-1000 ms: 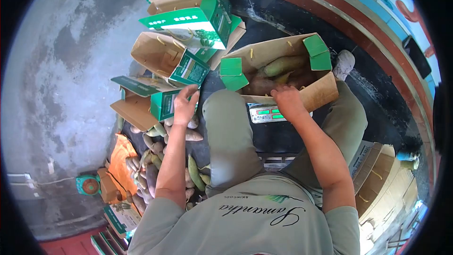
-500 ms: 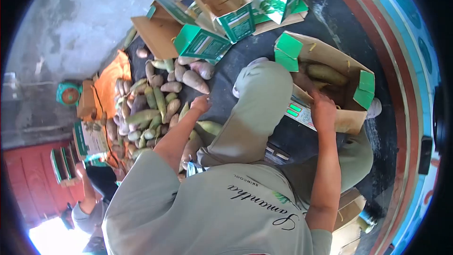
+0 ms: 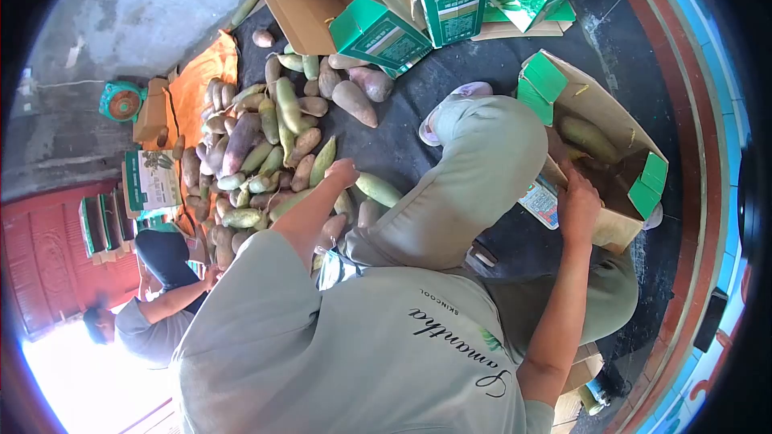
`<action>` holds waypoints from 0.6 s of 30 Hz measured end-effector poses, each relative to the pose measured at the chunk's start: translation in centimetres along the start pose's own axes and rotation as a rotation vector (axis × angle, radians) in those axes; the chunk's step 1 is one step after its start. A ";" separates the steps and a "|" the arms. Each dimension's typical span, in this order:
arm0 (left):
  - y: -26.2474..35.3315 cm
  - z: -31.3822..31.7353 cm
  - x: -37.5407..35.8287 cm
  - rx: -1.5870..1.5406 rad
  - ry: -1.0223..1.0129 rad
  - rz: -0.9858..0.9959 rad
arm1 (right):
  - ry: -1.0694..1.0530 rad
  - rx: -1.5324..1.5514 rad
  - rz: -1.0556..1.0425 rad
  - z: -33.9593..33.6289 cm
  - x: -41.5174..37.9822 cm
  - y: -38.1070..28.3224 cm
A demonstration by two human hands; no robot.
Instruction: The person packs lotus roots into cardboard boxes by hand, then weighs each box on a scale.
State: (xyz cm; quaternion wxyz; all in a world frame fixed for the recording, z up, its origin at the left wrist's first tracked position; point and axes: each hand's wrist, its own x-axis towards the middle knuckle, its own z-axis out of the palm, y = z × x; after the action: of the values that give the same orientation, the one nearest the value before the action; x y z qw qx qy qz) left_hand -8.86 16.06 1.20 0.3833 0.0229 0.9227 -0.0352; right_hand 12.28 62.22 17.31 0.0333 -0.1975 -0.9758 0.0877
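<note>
My left hand (image 3: 344, 172) is low over the vegetable pile, its fingers curled and their undersides hidden. Right beside it lies a long green radish (image 3: 378, 189); a large purplish radish (image 3: 355, 104) is farther up. My right hand (image 3: 579, 202) grips the near edge of an open cardboard box (image 3: 623, 233) with green flaps, its fingers over the rim. Inside the box are a dark green radish (image 3: 589, 138) and other roots partly in shadow. Under the box's near side, a printed scale panel (image 3: 540, 206) sticks out beside my bent knee.
Long green and purplish radishes (image 3: 241, 145) cover the floor and an orange sheet (image 3: 211, 68). Open boxes (image 3: 384, 36) stand beyond them. A teal device (image 3: 122, 101) sits by the wall. Another person (image 3: 161, 313) works at lower left; a red-brown edge (image 3: 698, 193) curves along the right.
The view has shifted, bringing the boxes farther right. My left hand has moved from near the large purplish radish toward the nearer green one. My right hand stays at the box; the scale's lit digits no longer show.
</note>
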 end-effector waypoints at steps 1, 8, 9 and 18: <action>-0.3 0.1 -0.1 0.003 0.004 -0.009 | 0.006 -0.002 -0.005 -0.1 0.0 -0.1; -2.5 -0.1 -1.9 0.026 -0.025 -0.106 | 0.039 -0.026 -0.030 0.2 0.0 0.2; -2.8 -0.3 -2.3 0.035 -0.026 -0.111 | 0.044 -0.025 -0.038 0.2 0.1 0.1; -6.9 1.8 -2.4 0.071 -0.116 -0.232 | -0.071 -0.036 0.047 -1.0 0.2 -0.8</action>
State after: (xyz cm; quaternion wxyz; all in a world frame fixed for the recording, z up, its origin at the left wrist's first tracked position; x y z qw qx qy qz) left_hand -6.40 9.05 1.99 0.4282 -0.0725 0.8936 -0.1131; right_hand 11.86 61.77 18.40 -0.0070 -0.2179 -0.9728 0.0779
